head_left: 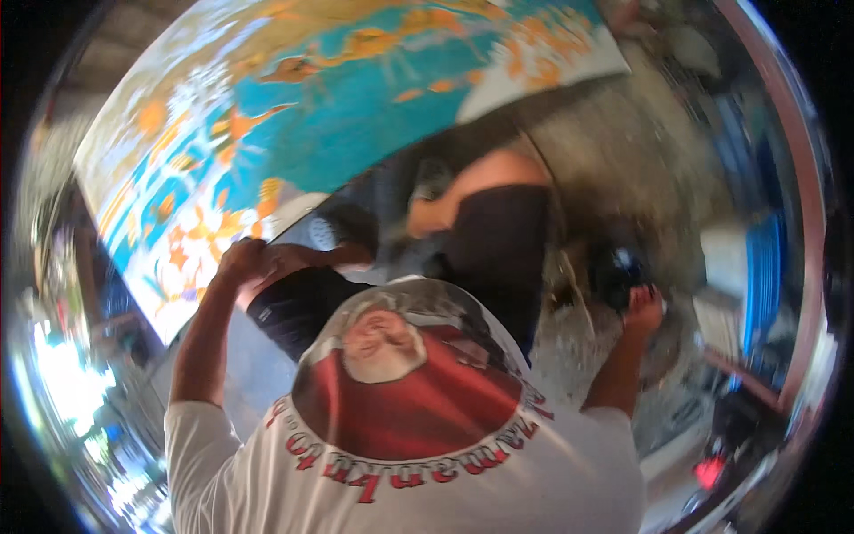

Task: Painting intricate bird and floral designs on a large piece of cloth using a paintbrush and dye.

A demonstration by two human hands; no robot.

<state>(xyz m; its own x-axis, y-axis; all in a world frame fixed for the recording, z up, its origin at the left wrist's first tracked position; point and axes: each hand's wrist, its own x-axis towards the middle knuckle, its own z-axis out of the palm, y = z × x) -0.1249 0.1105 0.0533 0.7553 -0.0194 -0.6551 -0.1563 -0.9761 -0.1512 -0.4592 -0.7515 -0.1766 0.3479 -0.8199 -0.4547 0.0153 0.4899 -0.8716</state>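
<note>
the work in hand centres on a painting [347, 125], a large sheet in turquoise, orange and white, spread ahead of the left hand [246, 262] and reaching to both sides of it. that hand is curled at the near edge of the sheet, just beside the bent left knee; whether its fingers are clamped on the edge, or closed around something small, i cannot tell.

well apart from it, out to the right, the right hand [645, 309] is at a dark round pot [620, 267], which sits just ahead of the fingers on the worn floor [614, 160]. the fingers look bent, but blur hides whether they are together on the rim, around a tool, or merely beside it. farther to the right of this grip stands a blue stack [763, 285]. between the two hands are the legs in dark shorts [500, 258].

i judge the present step to be a reach to the pot, with the left hand stationed at the sheet. from here, the right hand would seem to need a sure hold on whatever it wants at the pot, and a clear way past the right knee toward the painting, while the left hand keeps off the painted face.
</note>
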